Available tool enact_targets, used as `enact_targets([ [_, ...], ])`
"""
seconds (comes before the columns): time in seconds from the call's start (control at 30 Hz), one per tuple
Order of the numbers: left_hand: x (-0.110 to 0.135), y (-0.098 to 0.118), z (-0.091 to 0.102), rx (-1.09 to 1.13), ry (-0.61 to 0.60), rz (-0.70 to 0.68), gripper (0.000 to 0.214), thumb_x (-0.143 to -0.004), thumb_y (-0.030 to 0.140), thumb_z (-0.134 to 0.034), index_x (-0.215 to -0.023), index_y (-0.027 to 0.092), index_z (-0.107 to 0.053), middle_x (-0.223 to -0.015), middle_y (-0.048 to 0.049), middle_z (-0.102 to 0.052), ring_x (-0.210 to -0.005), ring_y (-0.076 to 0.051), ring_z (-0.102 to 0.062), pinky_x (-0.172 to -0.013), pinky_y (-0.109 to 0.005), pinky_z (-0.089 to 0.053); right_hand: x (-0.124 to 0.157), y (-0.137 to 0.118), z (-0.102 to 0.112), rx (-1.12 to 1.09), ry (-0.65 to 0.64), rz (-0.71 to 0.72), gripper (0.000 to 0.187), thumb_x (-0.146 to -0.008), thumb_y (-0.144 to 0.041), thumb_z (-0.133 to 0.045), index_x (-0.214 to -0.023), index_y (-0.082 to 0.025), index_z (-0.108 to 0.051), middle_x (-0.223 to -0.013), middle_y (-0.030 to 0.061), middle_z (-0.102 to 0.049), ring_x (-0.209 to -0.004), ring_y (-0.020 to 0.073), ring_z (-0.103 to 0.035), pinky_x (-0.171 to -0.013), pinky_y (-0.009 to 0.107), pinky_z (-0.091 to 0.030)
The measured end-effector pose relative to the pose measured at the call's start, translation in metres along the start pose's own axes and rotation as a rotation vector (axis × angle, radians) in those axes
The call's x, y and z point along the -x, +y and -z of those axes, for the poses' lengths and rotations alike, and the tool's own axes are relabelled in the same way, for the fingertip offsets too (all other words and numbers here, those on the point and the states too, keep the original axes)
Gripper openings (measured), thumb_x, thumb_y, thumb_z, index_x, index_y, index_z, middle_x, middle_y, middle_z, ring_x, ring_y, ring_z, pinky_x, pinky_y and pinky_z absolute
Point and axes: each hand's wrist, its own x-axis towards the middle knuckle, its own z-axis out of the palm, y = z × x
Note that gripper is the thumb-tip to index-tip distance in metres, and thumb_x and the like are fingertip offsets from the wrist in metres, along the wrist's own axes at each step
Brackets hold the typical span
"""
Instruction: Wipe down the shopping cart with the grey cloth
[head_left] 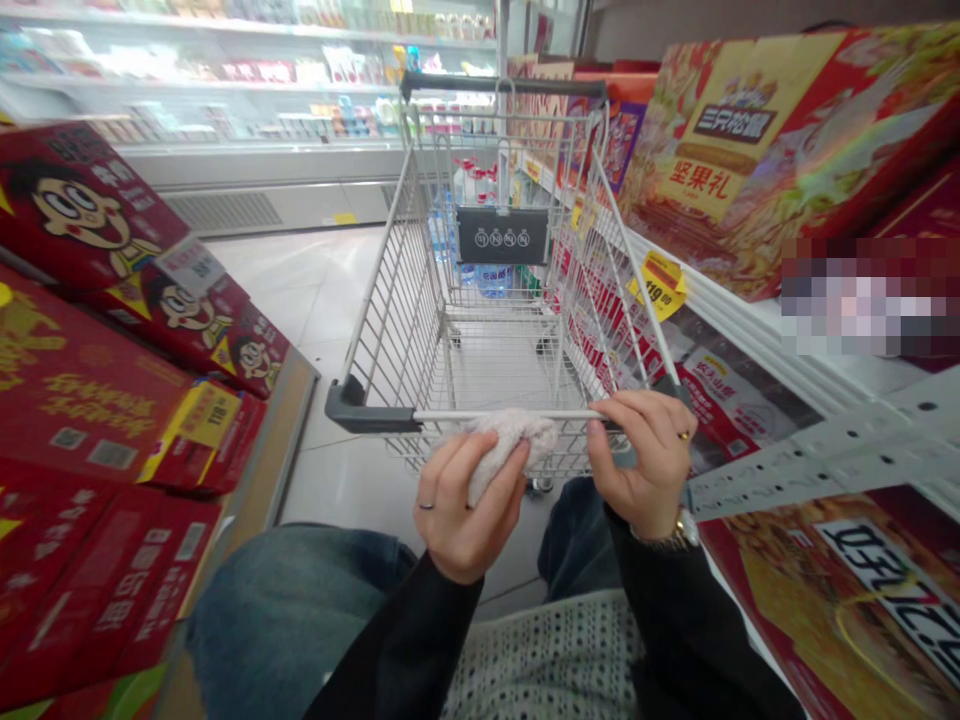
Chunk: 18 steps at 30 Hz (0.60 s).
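**Cloth bunched on the shopping cart's near rail, both hands at work**

The left hand [469,505] is closed around a pale, fluffy cloth [510,445], its fingers curled in and pinching the bunched fabric against the palm. The cloth sits on the thin metal near rail [510,414] of a wire shopping cart [427,285], just to the right of the middle of the rail, and partly wraps it. The right hand [645,465] is beside the cloth, curled over the same rail with its thumb and fingers closed around the bar, close to the grey plastic corner on that side.

A firm bunch seems the right way to hold this cloth: a thick fold gives the left hand plenty to pinch and leaves no loose fabric trailing. The right hand's separate hold, clear of the cloth, looks well placed to steady the rail, so the cart should not shift under pressure.

The cart stands in a shop aisle on a pale tiled floor [319,310]. Red cartons with a cartoon face [75,205] are stacked to the left, and a gift box of nuts [750,140] sits on a shelf to the right. Bottled water [491,280] shows through the wires beyond the cart.
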Motion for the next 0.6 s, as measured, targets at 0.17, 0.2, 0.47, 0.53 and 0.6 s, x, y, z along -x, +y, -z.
enact_targets([
  [0.17, 0.059, -0.001, -0.023, 0.073, -0.149, 0.001, 0.043, -0.073, 0.009, -0.080, -0.113, 0.023, -0.073, -0.110, -0.0098, -0.068, -0.108, -0.024, -0.063, -0.094, -0.040, -0.057, -0.002, -0.001, 0.000, -0.006, 0.003, 0.002, 0.013, -0.085, -0.019, -0.068, -0.097, -0.022, -0.071, -0.098, 0.0030, -0.073, -0.098, 0.0220, -0.065, -0.095, 0.041, -0.043],
  [0.2, 0.062, -0.001, -0.023, 0.077, -0.161, -0.002, 0.043, -0.073, 0.008, -0.080, -0.113, 0.023, -0.073, -0.111, -0.0100, -0.068, -0.108, -0.024, -0.063, -0.095, -0.040, -0.057, -0.002, -0.002, 0.000, -0.006, 0.006, 0.007, 0.013, -0.084, -0.019, -0.068, -0.097, -0.022, -0.071, -0.098, 0.0032, -0.073, -0.098, 0.0221, -0.065, -0.095, 0.041, -0.043],
  [0.47, 0.008, 0.002, 0.000, 0.014, 0.032, 0.019, 0.053, -0.066, 0.005, -0.084, -0.114, 0.023, -0.074, -0.114, -0.0097, -0.066, -0.109, -0.024, -0.063, -0.097, -0.040, -0.056, 0.001, 0.000, 0.000, -0.012, 0.008, 0.022, 0.016, -0.084, -0.019, -0.069, -0.099, -0.022, -0.072, -0.100, 0.0043, -0.073, -0.099, 0.0228, -0.065, -0.095, 0.042, -0.044],
  [0.53, 0.015, 0.003, -0.005, 0.032, 0.000, 0.006, 0.051, -0.066, 0.006, -0.084, -0.114, 0.023, -0.073, -0.113, -0.0096, -0.066, -0.109, -0.024, -0.063, -0.097, -0.041, -0.056, 0.001, 0.001, 0.000, -0.018, 0.001, 0.018, 0.018, -0.084, -0.018, -0.070, -0.101, -0.023, -0.072, -0.100, 0.0044, -0.073, -0.100, 0.0230, -0.065, -0.095, 0.042, -0.044],
  [0.6, 0.035, 0.002, -0.014, 0.056, -0.069, -0.005, 0.049, -0.069, 0.007, -0.083, -0.114, 0.023, -0.073, -0.112, -0.0092, -0.067, -0.109, -0.024, -0.062, -0.096, -0.041, -0.056, 0.000, 0.001, 0.001, -0.023, -0.004, 0.014, 0.018, -0.083, -0.018, -0.070, -0.101, -0.023, -0.072, -0.100, 0.0043, -0.073, -0.100, 0.0232, -0.065, -0.095, 0.042, -0.044],
])
